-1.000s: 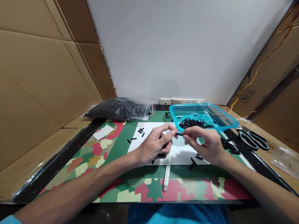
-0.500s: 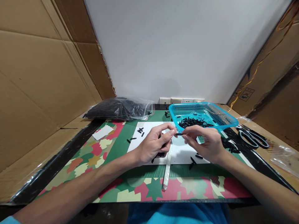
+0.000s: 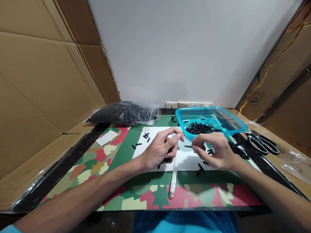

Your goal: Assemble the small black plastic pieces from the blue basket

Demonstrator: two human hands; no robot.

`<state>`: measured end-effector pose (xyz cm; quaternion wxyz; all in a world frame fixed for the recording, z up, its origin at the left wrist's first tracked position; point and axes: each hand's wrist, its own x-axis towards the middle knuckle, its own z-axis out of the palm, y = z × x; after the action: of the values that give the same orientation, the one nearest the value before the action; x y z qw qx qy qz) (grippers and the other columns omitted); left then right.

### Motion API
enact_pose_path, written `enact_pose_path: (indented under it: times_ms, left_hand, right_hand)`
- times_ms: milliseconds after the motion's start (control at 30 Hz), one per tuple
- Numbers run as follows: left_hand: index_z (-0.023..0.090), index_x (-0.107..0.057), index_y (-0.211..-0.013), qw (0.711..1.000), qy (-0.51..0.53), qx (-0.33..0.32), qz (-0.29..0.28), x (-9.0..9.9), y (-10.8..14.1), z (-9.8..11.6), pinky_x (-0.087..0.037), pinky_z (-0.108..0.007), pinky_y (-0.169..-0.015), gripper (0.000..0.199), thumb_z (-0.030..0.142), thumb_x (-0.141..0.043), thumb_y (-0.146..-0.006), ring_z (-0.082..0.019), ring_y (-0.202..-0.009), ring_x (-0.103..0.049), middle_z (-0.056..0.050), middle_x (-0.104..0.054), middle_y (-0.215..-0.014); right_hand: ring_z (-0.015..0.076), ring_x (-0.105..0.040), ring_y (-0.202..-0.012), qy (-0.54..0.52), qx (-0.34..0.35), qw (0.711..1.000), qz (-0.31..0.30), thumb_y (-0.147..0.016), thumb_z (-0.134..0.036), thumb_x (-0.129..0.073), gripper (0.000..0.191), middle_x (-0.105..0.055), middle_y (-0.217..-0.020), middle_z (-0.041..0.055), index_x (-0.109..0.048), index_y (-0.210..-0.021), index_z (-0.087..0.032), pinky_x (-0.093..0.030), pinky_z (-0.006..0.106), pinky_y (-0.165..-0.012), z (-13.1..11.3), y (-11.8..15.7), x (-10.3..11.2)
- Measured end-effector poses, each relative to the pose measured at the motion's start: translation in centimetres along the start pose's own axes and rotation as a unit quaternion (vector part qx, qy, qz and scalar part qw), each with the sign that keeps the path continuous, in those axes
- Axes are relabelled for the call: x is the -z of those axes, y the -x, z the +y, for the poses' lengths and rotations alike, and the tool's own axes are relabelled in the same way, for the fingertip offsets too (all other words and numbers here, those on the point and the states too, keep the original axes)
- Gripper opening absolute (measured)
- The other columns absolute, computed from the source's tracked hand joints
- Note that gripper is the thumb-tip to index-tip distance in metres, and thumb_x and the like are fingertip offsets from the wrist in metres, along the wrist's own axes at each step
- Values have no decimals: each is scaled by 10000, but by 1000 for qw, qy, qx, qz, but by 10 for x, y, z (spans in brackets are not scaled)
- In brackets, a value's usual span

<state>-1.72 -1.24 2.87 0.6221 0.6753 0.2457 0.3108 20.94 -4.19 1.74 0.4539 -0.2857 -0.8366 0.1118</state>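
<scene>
My left hand (image 3: 161,149) is curled closed above the white paper (image 3: 139,154), with black pieces showing under its fingers. To its right, my right hand (image 3: 213,150) pinches a thin black piece (image 3: 188,146) between thumb and fingertips. The piece points left and is apart from my left hand. Below the hands lies a white strip (image 3: 174,181), partly on the paper. Loose black pieces (image 3: 200,169) lie near my right hand, others (image 3: 146,136) at the paper's left. Behind, a blue basket (image 3: 236,125) holds many black pieces.
A clear bag of black material (image 3: 121,113) lies at the back left. Scissors (image 3: 259,144) rest at the right beside a black pile (image 3: 239,150) and clear plastic (image 3: 295,165). A white scrap (image 3: 107,138) lies left. Cardboard walls (image 3: 43,64) flank the table.
My right hand has moved slightly right and down with the black piece, which has come away from my left fingertips. My left hand has barely moved.
</scene>
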Motion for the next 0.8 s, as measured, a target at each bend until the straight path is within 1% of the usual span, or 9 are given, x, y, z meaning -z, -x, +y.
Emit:
enact_pose_path:
  times_ms: [100,167,267,367,467,500,567,667,800]
  left_hand:
    - [219,-543,-991,1000,2,-3,9,1,-1,1,-356,-184,-461,264,467,-459,-1021,-62,-409,-260,120,-347,-474]
    - [217,-543,-985,1000,5,-3,12,2,-1,1,-370,-185,-464,273,472,-452,-1021,-64,-404,-271,119,-346,-470]
    - [220,-531,-987,1000,22,9,11,3,-2,1,-363,-178,-447,289,491,-437,-1020,-67,-397,-272,117,-346,-465]
    - [238,-506,-1051,997,57,53,-4,1,-1,0,-344,-169,-410,336,553,-394,-1014,-73,-385,-277,116,-359,-469]
    - [258,-467,-1141,990,81,109,-31,-4,1,1,-309,-161,-359,445,650,-315,-994,-78,-355,-275,117,-368,-471]
    - [262,-458,-1160,988,83,123,-39,-6,2,1,-298,-156,-348,478,675,-294,-985,-79,-349,-277,117,-368,-472]
    - [266,-446,-1186,985,83,143,-55,-10,3,1,-294,-148,-343,522,708,-271,-970,-78,-353,-279,116,-366,-479]
    - [272,-434,-1210,984,76,146,-70,-15,5,1,-347,-154,-371,557,738,-272,-951,-72,-378,-283,117,-367,-502]
    - [265,-438,-1187,982,60,153,-90,-18,6,-1,-380,-164,-404,600,780,-292,-916,-67,-401,-280,118,-354,-520]
  right_hand:
    - [60,-455,-494,-28,-13,996,-86,-835,-115,-565,120,-509,-578,-56,-578,-736,-181,-382,193,-517,0,-3,12]
    - [57,-429,-487,-13,-21,991,-131,-806,-110,-565,120,-478,-559,-65,-558,-711,-183,-354,194,-508,4,-3,20]
    - [57,-350,-462,30,-12,986,-163,-851,-157,-560,211,-411,-516,-73,-519,-646,-186,-286,219,-487,12,-2,26]
    - [64,-366,-461,67,19,989,-128,-936,-210,-548,240,-442,-529,-65,-555,-698,-180,-282,233,-492,15,1,20]
    - [70,-463,-488,106,75,991,-44,-958,-213,-605,76,-571,-611,-44,-625,-900,-167,-319,227,-508,11,4,4]
    - [69,-476,-488,105,82,991,-33,-964,-198,-610,38,-594,-628,-45,-630,-974,-167,-341,222,-518,9,5,-2]
    - [76,-499,-498,93,83,992,-29,-985,-177,-584,99,-613,-646,-41,-631,-1072,-171,-356,224,-524,6,6,-14]
    - [80,-508,-491,68,72,994,-40,-1009,-182,-563,176,-634,-645,-43,-626,-1173,-185,-356,225,-515,5,7,-24]
    - [85,-518,-479,55,67,995,-44,-1020,-250,-579,179,-637,-616,-47,-631,-1181,-192,-361,226,-510,7,10,-28]
